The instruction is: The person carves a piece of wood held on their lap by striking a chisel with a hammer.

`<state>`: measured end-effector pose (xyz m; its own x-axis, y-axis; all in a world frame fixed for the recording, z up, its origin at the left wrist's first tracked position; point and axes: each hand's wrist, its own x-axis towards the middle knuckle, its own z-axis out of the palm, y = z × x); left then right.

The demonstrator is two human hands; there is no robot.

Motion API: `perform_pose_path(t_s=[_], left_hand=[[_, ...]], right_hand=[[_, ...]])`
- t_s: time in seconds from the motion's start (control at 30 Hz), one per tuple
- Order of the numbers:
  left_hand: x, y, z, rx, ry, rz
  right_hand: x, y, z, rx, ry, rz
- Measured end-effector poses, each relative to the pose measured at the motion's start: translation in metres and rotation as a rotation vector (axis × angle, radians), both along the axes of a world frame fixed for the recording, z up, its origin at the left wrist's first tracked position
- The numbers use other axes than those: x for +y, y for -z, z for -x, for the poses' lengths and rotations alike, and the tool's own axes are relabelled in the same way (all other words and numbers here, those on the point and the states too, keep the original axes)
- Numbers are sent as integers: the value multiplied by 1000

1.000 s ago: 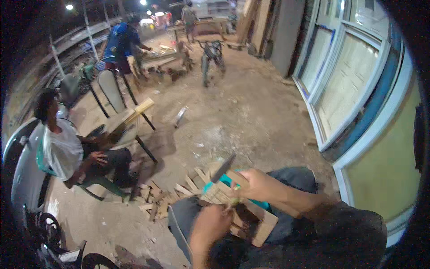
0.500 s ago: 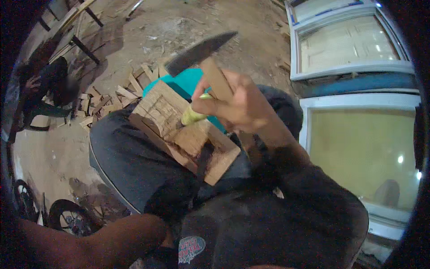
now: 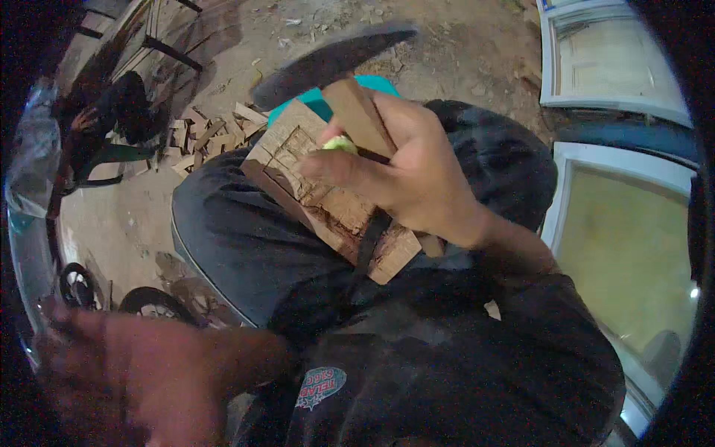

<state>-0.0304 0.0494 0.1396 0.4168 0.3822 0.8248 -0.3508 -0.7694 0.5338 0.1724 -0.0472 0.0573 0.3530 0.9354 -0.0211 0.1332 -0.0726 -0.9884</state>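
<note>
On my lap lies a thick wooden block [image 3: 287, 145] with square outlines and a rough hollow cut into its upper face. My right hand [image 3: 421, 171] is closed around the wooden handle of a hammer [image 3: 357, 112]; its long dark head is blurred. The same hand grips a yellow-green-handled chisel [image 3: 340, 143] over the block, with only the handle's end showing and its blade hidden. A dark strap [image 3: 372, 238] crosses the block's near end. My left hand [image 3: 141, 372] is raised at the lower left, away from the block, its fingers smeared by motion.
Beyond the block is a turquoise plastic surface [image 3: 376, 84]. Scrap wood pieces [image 3: 208, 138] lie heaped on the dirt floor. White-framed panels [image 3: 622, 164] stand at the right. A person [image 3: 112, 119] sits at the far left, near small wheels [image 3: 78, 287].
My left hand has risen into view at the lower left. My right hand has tipped over the block, still holding the hammer and chisel. The whole view has shifted.
</note>
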Motion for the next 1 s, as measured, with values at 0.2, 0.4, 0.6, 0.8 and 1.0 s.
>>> perform_pose_path(t_s=[0.2, 0.4, 0.6, 0.8, 1.0], left_hand=[[-49, 109, -58, 546, -340, 441], [-44, 119, -80, 550, -138, 600], [-26, 117, -51, 549, 47, 805], [-34, 112, -55, 629, 59, 747], [-28, 111, -75, 593, -37, 741]], right_hand=[[4, 15, -20, 77, -5, -39], [-9, 22, -29, 116, 59, -83], [-40, -6, -99, 298, -135, -134], [-57, -34, -96, 203, 71, -118], [-62, -23, -112, 252, 43, -236]])
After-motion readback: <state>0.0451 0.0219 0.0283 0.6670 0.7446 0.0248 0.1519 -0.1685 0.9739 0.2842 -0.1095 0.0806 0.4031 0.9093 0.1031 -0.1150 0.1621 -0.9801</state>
